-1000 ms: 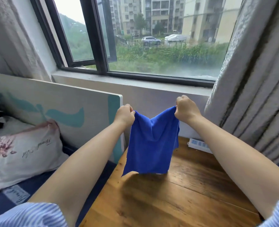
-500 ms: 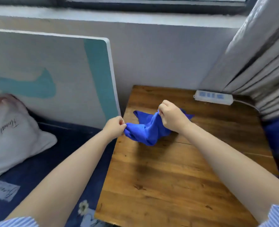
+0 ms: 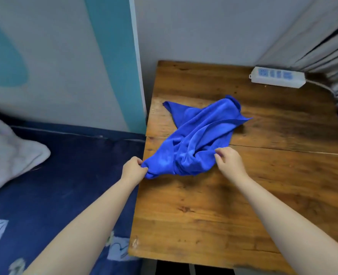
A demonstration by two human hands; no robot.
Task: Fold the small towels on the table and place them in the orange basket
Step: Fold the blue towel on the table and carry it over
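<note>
A small blue towel (image 3: 200, 135) lies crumpled and stretched diagonally on the wooden table (image 3: 223, 205). My left hand (image 3: 133, 170) pinches its near left corner at the table's left edge. My right hand (image 3: 229, 159) hovers at the near right edge of the towel, its fingers loosely curled and holding nothing that I can see. No orange basket is in view.
A white power strip (image 3: 277, 77) lies at the table's far right corner with its cable running under the grey curtain (image 3: 322, 42). A dark blue bed (image 3: 55, 185) with a white pillow (image 3: 7, 153) lies left of the table. A white and teal board (image 3: 75, 62) leans behind it.
The towel came down from hanging in the air onto the table. My right hand has let go of its corner. My view tilted down from the window to the table.
</note>
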